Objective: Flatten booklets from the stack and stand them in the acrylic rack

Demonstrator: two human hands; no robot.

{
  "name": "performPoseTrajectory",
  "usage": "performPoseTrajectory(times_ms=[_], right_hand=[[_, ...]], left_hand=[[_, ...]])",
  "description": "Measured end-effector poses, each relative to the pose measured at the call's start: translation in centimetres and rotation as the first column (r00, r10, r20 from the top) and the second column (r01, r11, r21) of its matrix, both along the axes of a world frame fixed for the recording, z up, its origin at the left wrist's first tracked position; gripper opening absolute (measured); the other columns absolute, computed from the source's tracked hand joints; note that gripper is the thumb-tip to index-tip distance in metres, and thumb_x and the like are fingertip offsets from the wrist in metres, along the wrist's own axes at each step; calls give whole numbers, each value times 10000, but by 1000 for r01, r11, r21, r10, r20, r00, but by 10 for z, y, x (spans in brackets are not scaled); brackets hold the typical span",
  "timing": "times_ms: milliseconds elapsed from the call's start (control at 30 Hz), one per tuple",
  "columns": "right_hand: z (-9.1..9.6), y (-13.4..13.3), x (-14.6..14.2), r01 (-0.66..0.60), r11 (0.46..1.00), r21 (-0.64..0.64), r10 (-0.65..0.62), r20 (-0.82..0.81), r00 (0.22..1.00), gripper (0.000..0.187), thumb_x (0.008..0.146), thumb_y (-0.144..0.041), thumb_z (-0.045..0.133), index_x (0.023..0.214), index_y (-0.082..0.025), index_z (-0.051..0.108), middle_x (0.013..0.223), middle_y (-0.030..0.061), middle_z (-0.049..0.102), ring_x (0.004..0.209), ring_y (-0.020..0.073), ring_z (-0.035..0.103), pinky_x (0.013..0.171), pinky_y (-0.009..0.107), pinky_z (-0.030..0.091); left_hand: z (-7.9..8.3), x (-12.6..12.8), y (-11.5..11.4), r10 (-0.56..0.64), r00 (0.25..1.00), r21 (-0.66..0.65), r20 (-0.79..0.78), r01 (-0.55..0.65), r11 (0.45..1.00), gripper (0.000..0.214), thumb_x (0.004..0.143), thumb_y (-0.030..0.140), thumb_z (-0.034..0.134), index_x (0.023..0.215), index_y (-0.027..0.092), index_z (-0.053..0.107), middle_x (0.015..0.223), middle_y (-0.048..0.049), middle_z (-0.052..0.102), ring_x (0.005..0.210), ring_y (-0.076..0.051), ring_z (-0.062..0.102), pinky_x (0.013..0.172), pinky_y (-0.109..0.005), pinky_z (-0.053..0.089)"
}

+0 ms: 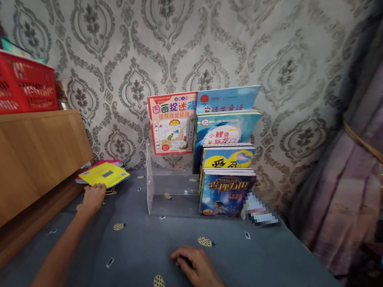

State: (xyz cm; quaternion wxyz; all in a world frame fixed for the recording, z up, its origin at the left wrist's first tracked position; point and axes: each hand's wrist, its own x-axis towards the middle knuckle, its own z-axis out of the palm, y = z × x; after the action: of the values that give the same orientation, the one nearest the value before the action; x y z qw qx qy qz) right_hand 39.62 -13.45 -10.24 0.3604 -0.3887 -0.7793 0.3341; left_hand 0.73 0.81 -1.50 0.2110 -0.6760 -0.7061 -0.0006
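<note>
From my head camera, I see my left hand [93, 198] at the near edge of a yellow-covered book [107, 172], its fingers bent against that edge; my thumb is hidden, so I cannot tell whether they are clamped on it. The yellow book lies flat on top of a small pile, with a pink-covered book [115, 162] showing behind it, close to the wallpapered wall [176, 57] and beside the wooden cabinet [24, 163]. My right hand [198, 268] is low over the grey-blue pineapple-print cloth [131, 263], holding nothing, fingers loosely curled with a gap between thumb and palm. Beyond it stands a clear tiered book rack [149, 183]. Its right side carries books in stepped rows: a dark blue one [223, 195] at the front, then a yellow-and-blue one [212, 159], a teal one [247, 121], and a light blue one [248, 96] at the back. A red-bordered picture book [174, 127] stands upright in the back row, left of the light blue one; the lower tiers on that side are bare. A pixelated item [260, 210] sits just beside the rack's front right corner. A red plastic basket [23, 84] rests on the cabinet, and a tied purple curtain [349, 195] hangs at right.
</note>
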Motion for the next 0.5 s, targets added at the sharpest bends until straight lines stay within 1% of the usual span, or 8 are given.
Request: performPoseTrajectory(times_ms=[100,267,400,500], right_hand=[[-1,0,0,5,1000,14,-5,5,1000,275,902,-198,478,956,-196,747,828,64,731,800,210,678,795,330,503],[3,-1,0,-6,1000,21,5,16,1000,278,883,-152,474,944,-188,742,834,66,728,800,211,678,777,323,497],[5,-1,-1,-12,1000,24,12,19,1000,269,882,-139,481,935,-196,738,832,56,727,797,202,677,784,315,493],[5,-2,-1,-6,1000,14,5,29,1000,273,886,-149,477,945,-202,739,837,49,728,796,197,674,796,317,494]], left_hand=[[1,2,-9,-27,1000,-9,-12,27,1000,349,873,60,422,1154,143,611,1153,-178,672,1115,-296,610,983,-453,395],[-5,7,-32,-64,998,-28,-19,64,998,408,855,42,411,1199,110,620,1220,-224,646,1156,-336,593,960,-473,420],[-15,11,-59,-79,997,-48,-22,78,996,492,817,18,425,1259,122,614,1314,-223,613,1231,-344,560,978,-478,422],[-26,16,-84,-88,996,-63,-20,87,994,555,803,-11,403,1299,126,611,1377,-215,586,1294,-335,533,1004,-472,421]])
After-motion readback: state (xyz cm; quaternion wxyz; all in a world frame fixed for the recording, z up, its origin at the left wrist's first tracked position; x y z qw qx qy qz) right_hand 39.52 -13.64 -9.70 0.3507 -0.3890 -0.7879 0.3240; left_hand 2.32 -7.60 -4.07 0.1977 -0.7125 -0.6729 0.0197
